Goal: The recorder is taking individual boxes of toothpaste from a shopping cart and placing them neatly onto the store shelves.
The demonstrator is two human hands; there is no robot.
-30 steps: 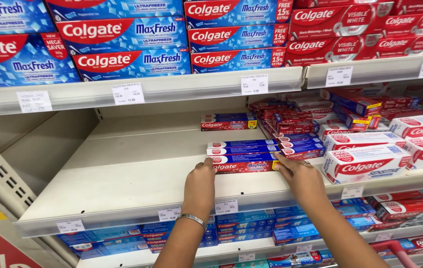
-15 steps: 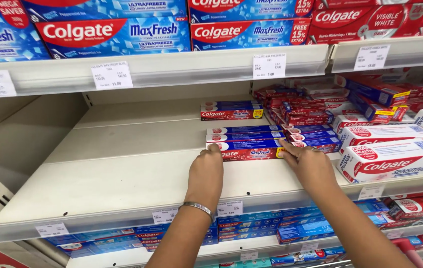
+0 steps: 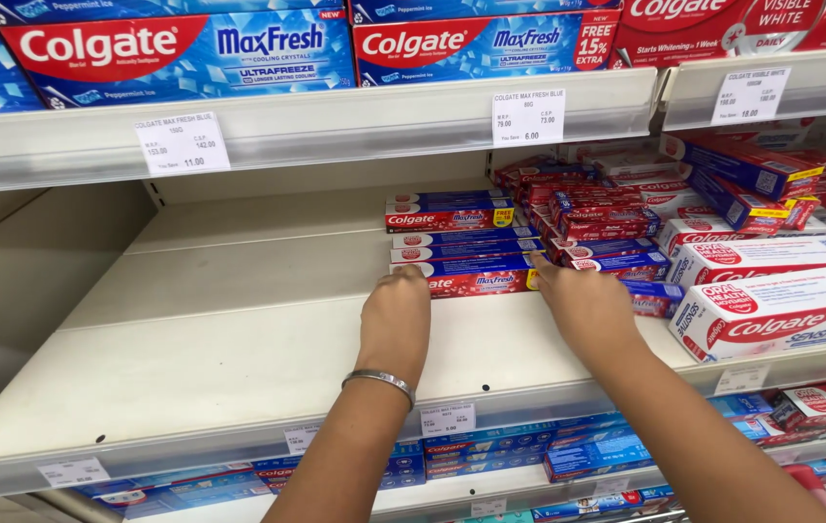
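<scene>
Both hands reach onto the cream metal shelf [image 3: 239,358]. Left hand [image 3: 396,315], silver bangle [image 3: 380,380] on its wrist, has fingers curled together against the left end of a stack of red-and-blue toothpaste boxes [image 3: 471,261]; right hand [image 3: 587,305] presses its fingertips on the stack's right end, fingers close together, thumb hidden. Stack sits mid-shelf, a second stack [image 3: 449,211] further back. White-and-red boxes [image 3: 771,315] lie just right of the right hand. Price tags [image 3: 182,142] hang on the shelf edge above.

flat stack of red-and-blue toothpaste boxes [image 3: 471,263], lengthwise along the cream shelf [image 3: 239,358], mid-depth
</scene>
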